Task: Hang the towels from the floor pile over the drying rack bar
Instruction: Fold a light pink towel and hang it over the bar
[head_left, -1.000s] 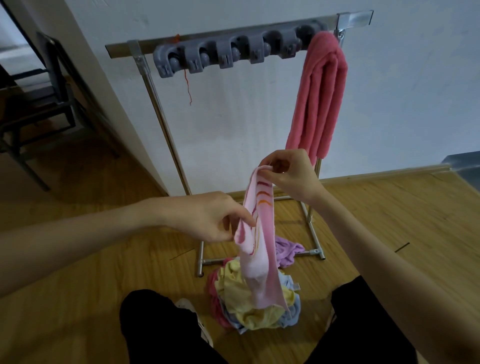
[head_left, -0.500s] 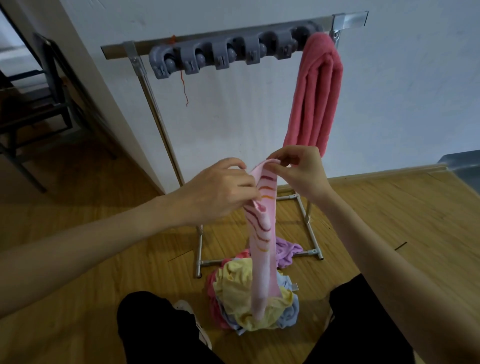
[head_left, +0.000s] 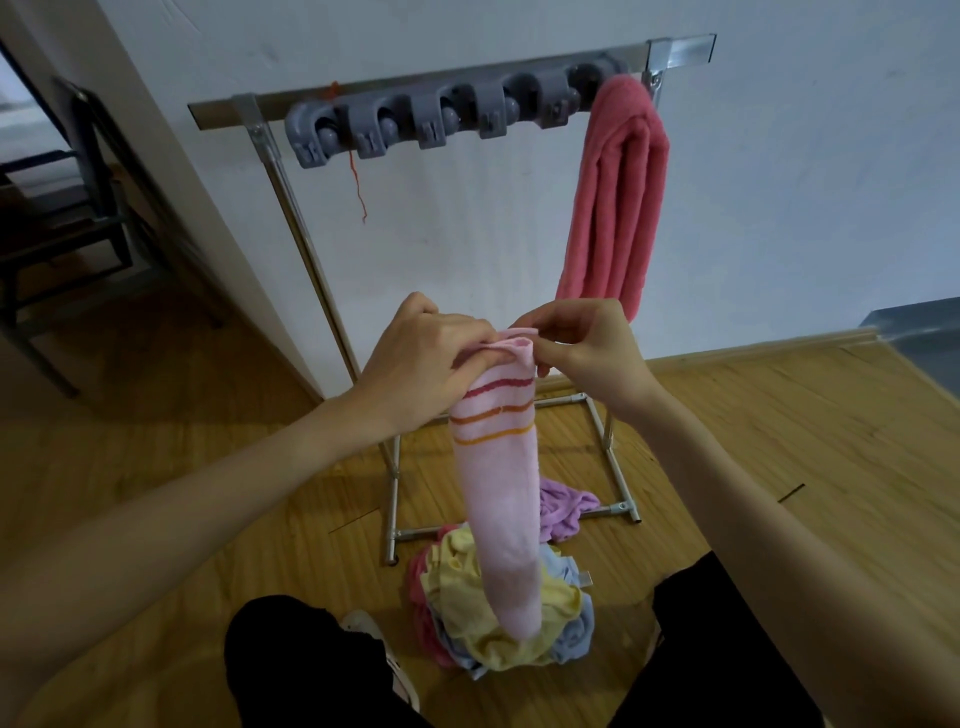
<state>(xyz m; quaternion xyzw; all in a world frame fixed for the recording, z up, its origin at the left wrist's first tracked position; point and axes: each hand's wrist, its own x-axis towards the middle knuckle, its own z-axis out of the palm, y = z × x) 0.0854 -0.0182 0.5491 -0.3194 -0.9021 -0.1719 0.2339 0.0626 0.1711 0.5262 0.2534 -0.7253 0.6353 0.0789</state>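
Pink and soft, the long pale pink towel with red, orange and yellow stripes (head_left: 496, 499) hangs straight down between the person's two hands. The left hand (head_left: 421, 364) pinches one side of its top edge, with fingers and thumb closed on the cloth. The right hand (head_left: 587, 348) pinches the other side the same way. The hands sit very close together, so the towel stays bunched into a narrow tube. Holding it by the top is probably a way to find the corners and pull it flat before hanging it.

The stripes run across the towel near the top. Its bottom end dangles in front of the floor pile of yellow, blue and pink towels (head_left: 498, 623); whether it touches the pile is hard to tell. A purple cloth (head_left: 563, 512) lies just behind the pile.

The metal drying rack bar (head_left: 223, 111) is higher up, behind the hands. A folded dark pink towel (head_left: 615, 197) already hangs at its right end. A grey plastic holder strip (head_left: 436, 119) is fixed along the bar.
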